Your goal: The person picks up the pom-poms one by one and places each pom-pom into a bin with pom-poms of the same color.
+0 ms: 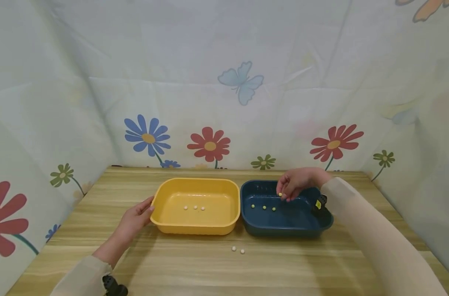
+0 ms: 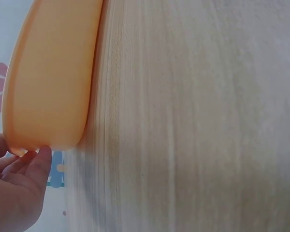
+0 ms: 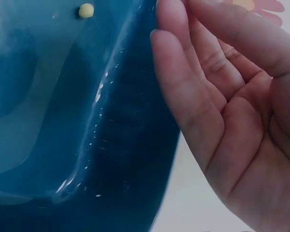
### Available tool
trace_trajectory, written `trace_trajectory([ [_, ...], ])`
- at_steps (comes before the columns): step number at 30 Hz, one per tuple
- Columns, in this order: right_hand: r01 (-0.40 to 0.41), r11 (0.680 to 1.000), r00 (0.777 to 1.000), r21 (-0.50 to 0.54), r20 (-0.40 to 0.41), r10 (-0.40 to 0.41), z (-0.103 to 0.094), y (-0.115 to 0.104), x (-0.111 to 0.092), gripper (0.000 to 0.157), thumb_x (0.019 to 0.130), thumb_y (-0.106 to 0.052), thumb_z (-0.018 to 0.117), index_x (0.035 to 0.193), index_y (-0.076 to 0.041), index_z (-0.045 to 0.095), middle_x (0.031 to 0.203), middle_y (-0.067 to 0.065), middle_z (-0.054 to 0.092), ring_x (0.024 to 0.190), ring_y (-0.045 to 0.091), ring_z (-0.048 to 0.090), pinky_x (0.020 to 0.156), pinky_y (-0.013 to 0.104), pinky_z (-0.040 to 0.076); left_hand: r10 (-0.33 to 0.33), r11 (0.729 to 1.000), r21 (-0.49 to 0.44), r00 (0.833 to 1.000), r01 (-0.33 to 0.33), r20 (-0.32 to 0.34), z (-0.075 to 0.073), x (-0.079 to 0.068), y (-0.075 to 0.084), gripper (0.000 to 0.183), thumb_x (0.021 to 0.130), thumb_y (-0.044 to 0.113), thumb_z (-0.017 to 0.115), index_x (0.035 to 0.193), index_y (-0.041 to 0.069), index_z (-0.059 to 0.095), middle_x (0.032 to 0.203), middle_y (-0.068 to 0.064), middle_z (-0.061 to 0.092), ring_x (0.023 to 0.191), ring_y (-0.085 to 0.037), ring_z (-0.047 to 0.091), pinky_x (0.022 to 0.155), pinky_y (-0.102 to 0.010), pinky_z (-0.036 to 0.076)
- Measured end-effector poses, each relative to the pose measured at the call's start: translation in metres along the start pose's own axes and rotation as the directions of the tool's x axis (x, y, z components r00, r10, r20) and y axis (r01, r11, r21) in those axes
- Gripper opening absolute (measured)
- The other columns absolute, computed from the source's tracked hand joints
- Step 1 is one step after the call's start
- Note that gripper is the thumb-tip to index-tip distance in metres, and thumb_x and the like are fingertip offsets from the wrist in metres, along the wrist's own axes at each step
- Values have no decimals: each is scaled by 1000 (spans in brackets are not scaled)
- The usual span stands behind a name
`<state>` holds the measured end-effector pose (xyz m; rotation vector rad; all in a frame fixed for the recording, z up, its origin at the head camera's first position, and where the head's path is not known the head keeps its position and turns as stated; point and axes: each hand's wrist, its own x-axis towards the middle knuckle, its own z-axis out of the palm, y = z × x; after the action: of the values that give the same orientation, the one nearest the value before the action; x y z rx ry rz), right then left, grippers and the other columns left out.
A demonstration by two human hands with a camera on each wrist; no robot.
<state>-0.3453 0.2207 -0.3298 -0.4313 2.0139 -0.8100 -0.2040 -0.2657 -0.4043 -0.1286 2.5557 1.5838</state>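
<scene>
My left hand [image 1: 135, 216] holds the left end of a yellow plastic basin [image 1: 209, 195]; in the left wrist view the thumb and fingers meet at its rim [image 2: 48, 96]. Three small white balls [image 1: 195, 207] lie on that basin's floor. Over the back part of a dark blue basin [image 1: 291, 222], my right hand [image 1: 296, 183] pinches a small yellow ball [image 1: 280, 194] between its fingertips. Three more yellow balls [image 1: 264, 207] rest in a row inside the blue basin. The right wrist view catches one yellow ball [image 3: 86, 10], while the pinched one is out of sight there.
Two white balls [image 1: 238, 250] lie on the wood-grain table [image 1: 195, 267] in front of the basins. Both basins stand side by side, close together. A flower-printed curtain [image 1: 180, 102] hangs behind the table and along its sides.
</scene>
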Motion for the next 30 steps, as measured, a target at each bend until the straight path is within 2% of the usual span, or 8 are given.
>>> trace_trajectory([
  [8,-60,997,998,-46,17,61,1,11,13,17,98,-8,65,111,4,66,88,-2,73,78,8,67,77,21,60,9,1000,15,1000,-9,-6,-1,0,-2,56,111,19,42,159,-5,25,161,-28,34,142,-31,46,99,-18,56],
  [15,-148,981,989,-126,-17,147,8,20,22,9,96,-5,65,104,-3,69,86,0,71,76,10,65,74,20,59,13,1000,13,1000,-13,1,-1,-1,-1,56,112,19,42,159,-6,25,161,-29,34,144,-35,44,99,-20,57],
  [30,-198,955,979,-223,-94,181,20,29,30,5,93,-2,67,97,-5,70,83,-1,66,73,9,62,70,21,59,5,1000,5,1000,-5,-1,-1,-1,-1,57,111,20,43,160,-5,25,161,-28,34,143,-32,46,97,-16,56],
])
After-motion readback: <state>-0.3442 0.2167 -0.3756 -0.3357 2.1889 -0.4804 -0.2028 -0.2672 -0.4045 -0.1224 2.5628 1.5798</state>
